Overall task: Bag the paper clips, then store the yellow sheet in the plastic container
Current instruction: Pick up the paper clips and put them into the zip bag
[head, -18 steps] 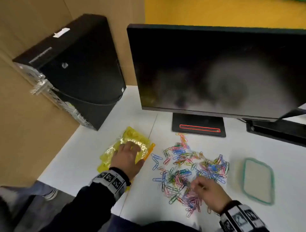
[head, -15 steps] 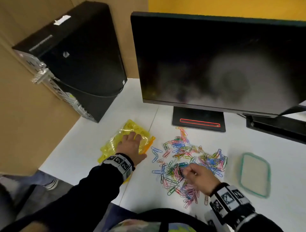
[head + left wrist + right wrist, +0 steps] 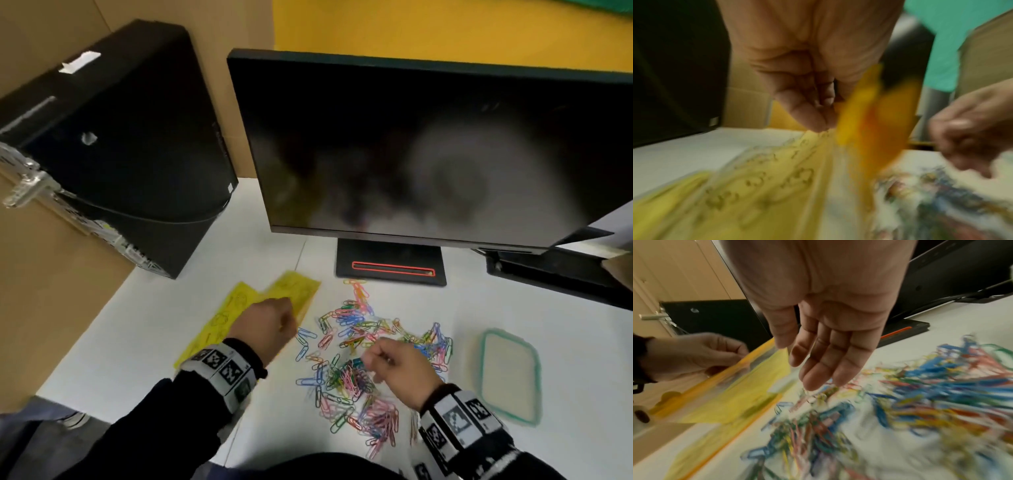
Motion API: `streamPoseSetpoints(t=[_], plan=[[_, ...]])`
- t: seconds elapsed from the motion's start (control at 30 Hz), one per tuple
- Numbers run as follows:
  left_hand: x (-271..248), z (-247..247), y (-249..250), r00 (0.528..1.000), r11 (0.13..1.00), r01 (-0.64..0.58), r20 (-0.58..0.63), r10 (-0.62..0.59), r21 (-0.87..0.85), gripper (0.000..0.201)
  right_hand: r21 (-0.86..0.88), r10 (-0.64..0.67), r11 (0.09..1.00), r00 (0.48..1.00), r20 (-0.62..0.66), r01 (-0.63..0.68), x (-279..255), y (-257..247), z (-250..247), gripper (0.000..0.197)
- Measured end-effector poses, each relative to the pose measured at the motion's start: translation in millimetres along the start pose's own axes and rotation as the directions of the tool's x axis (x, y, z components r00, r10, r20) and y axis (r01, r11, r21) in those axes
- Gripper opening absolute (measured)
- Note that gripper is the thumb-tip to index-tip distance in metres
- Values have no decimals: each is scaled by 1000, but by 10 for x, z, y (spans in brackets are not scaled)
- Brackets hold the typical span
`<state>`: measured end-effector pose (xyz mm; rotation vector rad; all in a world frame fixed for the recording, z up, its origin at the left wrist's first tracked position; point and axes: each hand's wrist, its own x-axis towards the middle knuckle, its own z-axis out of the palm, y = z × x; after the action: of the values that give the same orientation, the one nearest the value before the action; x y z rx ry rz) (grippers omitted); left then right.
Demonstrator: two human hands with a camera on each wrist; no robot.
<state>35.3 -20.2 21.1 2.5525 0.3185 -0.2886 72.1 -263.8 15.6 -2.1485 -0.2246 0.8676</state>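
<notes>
1. The left hand (image 3: 265,323) pinches the orange-edged mouth of the clear bag (image 3: 719,378) at the left; lift that edge so the mouth gapes toward the clips.
2. The right hand (image 3: 830,344) hangs relaxed and empty over the paper clips (image 3: 363,363); scoop small bunches.
3. The yellow sheet (image 3: 239,305) lies under the bag; the container (image 3: 510,375) sits far right.

Paper clips (image 3: 363,363) spread mid-surface (image 3: 144,342), near of monitor stand (image 3: 390,262). Sheet (image 3: 239,308) with bag (image 3: 719,382) left of clips; container (image 3: 510,373) right of clips, apart. Computer tower (image 3: 113,144) far left. Left hand (image 3: 263,325) on bag; right hand (image 3: 397,370) over clips.
</notes>
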Motion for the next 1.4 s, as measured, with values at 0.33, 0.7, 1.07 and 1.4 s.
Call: streamPoseSetpoints(t=[0.33,0.7,1.07,1.4], plan=[[60,122,617,980,972,-175,-122,157,-159,18,345,126,937,974,-189,-54,219,-138,-64,19],[105,31,490,990,987,-37,-138,15,-156,26,-654,-201,697,955,217,295,145,209,439,52],[127,98,522,994,972,18,-105,-43,-233,24,-510,-268,826,963,20,241,216,368,330,38],[136,208,651,998,967,28,-42,-40,-255,18,657,-65,735,982,-177,167,-115,-213,-394,20]])
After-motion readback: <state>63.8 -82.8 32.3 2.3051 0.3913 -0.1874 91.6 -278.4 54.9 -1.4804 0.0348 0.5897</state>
